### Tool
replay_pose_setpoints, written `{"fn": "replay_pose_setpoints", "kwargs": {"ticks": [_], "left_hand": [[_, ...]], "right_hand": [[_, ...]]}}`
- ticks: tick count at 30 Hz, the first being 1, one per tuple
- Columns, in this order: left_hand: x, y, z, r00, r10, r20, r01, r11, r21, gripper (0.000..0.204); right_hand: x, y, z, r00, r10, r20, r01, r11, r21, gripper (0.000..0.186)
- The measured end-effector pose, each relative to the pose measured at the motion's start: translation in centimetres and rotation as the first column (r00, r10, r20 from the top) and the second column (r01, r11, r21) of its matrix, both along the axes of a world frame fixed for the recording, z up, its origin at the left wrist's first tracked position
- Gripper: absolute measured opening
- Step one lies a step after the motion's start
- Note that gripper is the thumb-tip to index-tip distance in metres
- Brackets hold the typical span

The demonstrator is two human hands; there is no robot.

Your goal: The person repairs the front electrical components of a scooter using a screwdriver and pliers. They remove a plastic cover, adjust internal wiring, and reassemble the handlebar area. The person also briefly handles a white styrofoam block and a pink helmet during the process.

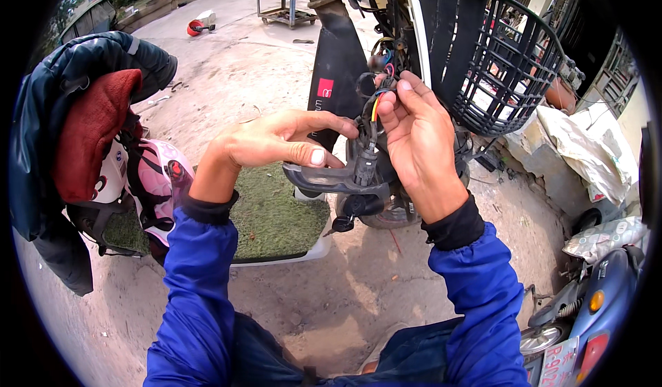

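Note:
The front of an electric scooter stands open before me, with a bundle of wires (374, 107) in red, yellow, blue and black hanging out. Thumb and fingers of my right hand (424, 145) are pinched on these wires, just right of the black front panel (336, 59). My left hand (276, 139) is spread, its index fingertip at the panel's edge beside the wires; some of its fingers are partly hidden. Between the hands, a black connector (365, 166) hangs at the lower end of the bundle, over a black plastic ledge (314, 178).
A green mat (276, 214) covers the footboard. Left are a dark jacket (45, 104), red cloth (96, 135) and pink helmet (169, 170). A black basket (476, 97) juts out front. Right are a blue scooter (614, 290) and white sacking (586, 145); a wheeled cart (286, 13) stands behind.

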State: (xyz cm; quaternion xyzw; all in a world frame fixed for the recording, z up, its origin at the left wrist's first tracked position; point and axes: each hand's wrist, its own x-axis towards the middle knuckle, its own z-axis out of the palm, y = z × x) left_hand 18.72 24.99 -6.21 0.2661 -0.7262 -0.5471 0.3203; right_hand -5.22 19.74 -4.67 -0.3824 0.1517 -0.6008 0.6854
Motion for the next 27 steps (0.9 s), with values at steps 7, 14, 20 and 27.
{"fn": "replay_pose_setpoints", "kwargs": {"ticks": [7,14,20,27], "left_hand": [[0.7,-0.7,-2.1,0.901,-0.144,-0.409,0.197,0.976,0.090,0.046],[1.0,-1.5,-4.6,0.764,-0.113,-0.635,0.297,0.936,0.190,0.040],[-1.7,-0.9,-5.3,0.878,-0.026,-0.477,0.051,0.998,0.041,0.040],[-5.5,1.0,-2.8,0.904,0.415,-0.099,-0.328,0.530,-0.782,0.037]], "right_hand": [[-0.3,-0.5,0.4,0.997,-0.009,0.078,0.005,0.999,0.049,0.024],[-0.4,-0.5,0.6,0.994,-0.023,0.109,0.016,0.998,0.064,0.026],[-0.9,-0.6,0.6,0.989,-0.001,0.147,-0.009,0.998,0.064,0.027],[-1.1,-0.6,0.9,0.994,-0.002,0.113,-0.005,0.998,0.064,0.026]]}}
